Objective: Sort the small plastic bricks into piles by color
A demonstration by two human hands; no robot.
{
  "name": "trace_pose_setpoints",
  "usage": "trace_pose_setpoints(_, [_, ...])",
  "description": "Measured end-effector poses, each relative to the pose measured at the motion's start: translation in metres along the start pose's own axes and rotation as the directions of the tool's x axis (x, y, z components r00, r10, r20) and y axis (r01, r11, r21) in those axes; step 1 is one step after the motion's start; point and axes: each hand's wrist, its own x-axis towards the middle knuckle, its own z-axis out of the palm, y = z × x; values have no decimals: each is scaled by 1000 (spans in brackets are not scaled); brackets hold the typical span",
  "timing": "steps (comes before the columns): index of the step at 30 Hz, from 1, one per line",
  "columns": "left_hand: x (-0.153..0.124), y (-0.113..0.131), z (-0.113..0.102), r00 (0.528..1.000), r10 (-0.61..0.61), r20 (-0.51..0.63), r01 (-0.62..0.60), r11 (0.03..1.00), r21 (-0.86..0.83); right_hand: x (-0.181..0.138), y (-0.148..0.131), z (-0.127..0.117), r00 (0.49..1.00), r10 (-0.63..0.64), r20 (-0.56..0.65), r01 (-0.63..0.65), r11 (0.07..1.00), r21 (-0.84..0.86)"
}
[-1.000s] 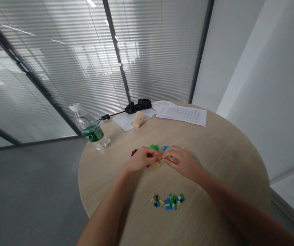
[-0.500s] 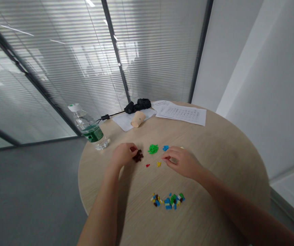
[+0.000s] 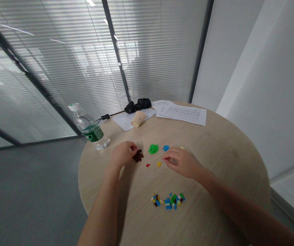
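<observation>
- My left hand (image 3: 122, 154) is pinching a red brick (image 3: 132, 148) just beside the dark brown bricks (image 3: 138, 155)
- My right hand (image 3: 181, 163) is holding its fingertips together near a yellow brick (image 3: 159, 164), pinching what I cannot tell

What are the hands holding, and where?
The left hand seems to pinch a tiny red brick at its fingertips; I can't tell whether the right hand holds anything.

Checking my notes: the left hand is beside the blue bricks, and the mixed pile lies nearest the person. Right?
Not quite: in the head view, the left hand is beside the dark brown bricks, not the blue ones. The mixed pile does lie nearest the person.
</observation>
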Motion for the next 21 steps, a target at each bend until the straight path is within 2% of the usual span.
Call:
trace_pose_setpoints(3, [3, 0, 7, 987, 140, -73, -144, 989, -39, 0, 0, 0, 1000, 2, 6, -2, 1000, 3])
trace_pose_setpoints(7, [5, 3, 15, 958, 283, -52, -287, 954, -85, 0, -1, 0, 1000, 6, 22, -6, 1000, -1])
trace_pose_setpoints(16, [5, 4, 12, 967, 255, 4, -254, 966, -55, -2, 3, 2, 998, 5, 62, -7, 1000, 31])
trace_pose_setpoints(21, [4, 6, 14, 953, 303, -29, -304, 945, -120, -4, -6, 8, 984, -43, 173, 25, 994, 107])
